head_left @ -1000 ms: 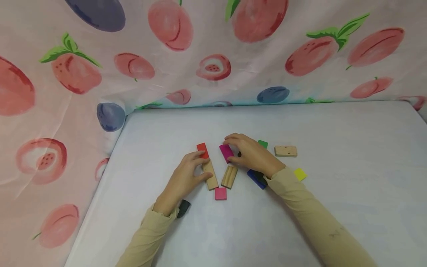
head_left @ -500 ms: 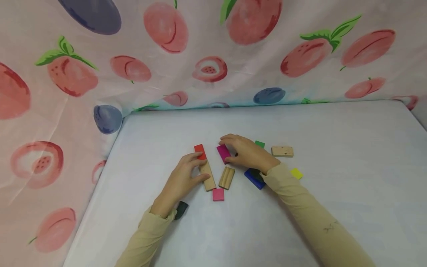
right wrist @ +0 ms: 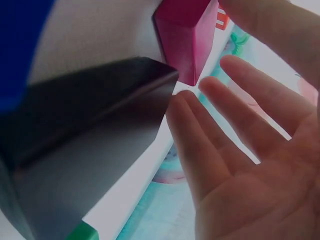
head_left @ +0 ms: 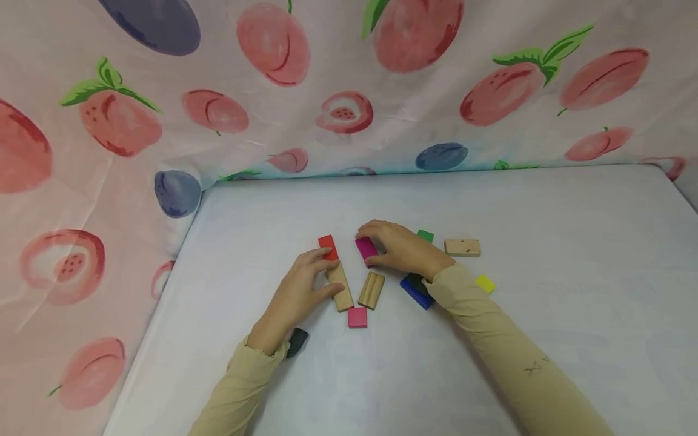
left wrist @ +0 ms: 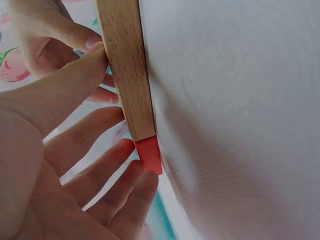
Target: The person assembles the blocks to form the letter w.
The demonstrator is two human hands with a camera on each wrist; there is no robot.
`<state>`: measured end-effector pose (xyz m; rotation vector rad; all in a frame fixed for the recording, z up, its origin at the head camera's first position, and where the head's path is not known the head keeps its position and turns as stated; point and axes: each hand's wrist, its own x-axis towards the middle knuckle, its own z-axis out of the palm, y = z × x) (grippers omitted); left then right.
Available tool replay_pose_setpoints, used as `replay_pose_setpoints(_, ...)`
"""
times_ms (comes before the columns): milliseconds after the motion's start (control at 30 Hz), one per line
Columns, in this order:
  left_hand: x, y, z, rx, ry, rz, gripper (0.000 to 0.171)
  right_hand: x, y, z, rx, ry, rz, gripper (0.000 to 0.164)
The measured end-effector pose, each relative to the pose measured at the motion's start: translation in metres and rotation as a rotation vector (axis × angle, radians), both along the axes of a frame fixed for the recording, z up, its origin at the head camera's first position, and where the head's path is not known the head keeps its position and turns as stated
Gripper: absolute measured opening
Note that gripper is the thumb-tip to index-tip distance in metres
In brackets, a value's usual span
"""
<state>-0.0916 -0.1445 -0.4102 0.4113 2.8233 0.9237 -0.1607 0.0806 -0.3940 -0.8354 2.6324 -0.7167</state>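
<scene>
My left hand (head_left: 289, 297) lies over a plain wooden block (head_left: 343, 301) and a red block (head_left: 326, 242), set end to end. In the left wrist view its thumb touches the wooden block's (left wrist: 127, 70) edge and its loosely bent fingers reach the red block (left wrist: 149, 154). My right hand (head_left: 406, 248) holds a magenta block (head_left: 365, 247) by its ends between thumb and fingertips. A black block (right wrist: 95, 115) stands close beside that hand in the right wrist view, mostly hidden under it from the head. A grooved wooden block (head_left: 371, 290) and a pink square block (head_left: 357, 318) form a V with the long wooden one.
Under the right wrist is a blue block (head_left: 415, 293). Behind lies a green block (head_left: 426, 235); a speckled wooden block (head_left: 462, 247) and a yellow block (head_left: 485, 283) lie to the right. A dark block (head_left: 297, 343) sits by the left cuff. Fruit-print cloth (head_left: 343, 79) rises behind the white table (head_left: 572, 272).
The whole head view has shifted slightly. My right hand has settled a little closer about the magenta block; the left hand stays on its blocks.
</scene>
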Motion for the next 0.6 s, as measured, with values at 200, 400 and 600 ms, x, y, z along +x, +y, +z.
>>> replay_pose_setpoints(200,-0.0001,-0.0003,0.001,-0.003,-0.001,-0.001,0.048,-0.002,-0.0017,-0.0004,-0.015,-0.048,0.002,0.047)
replay_pose_setpoints(400,-0.0002,-0.0008,0.001,-0.001,-0.004,-0.001,0.047,-0.0035,-0.0024,-0.0002,-0.028,-0.077,-0.012,0.047)
replay_pose_setpoints(600,-0.0002,-0.0005,0.0013,-0.005,-0.005,-0.002,0.048,-0.0052,-0.0034,-0.0006,-0.036,-0.098,-0.025,0.047)
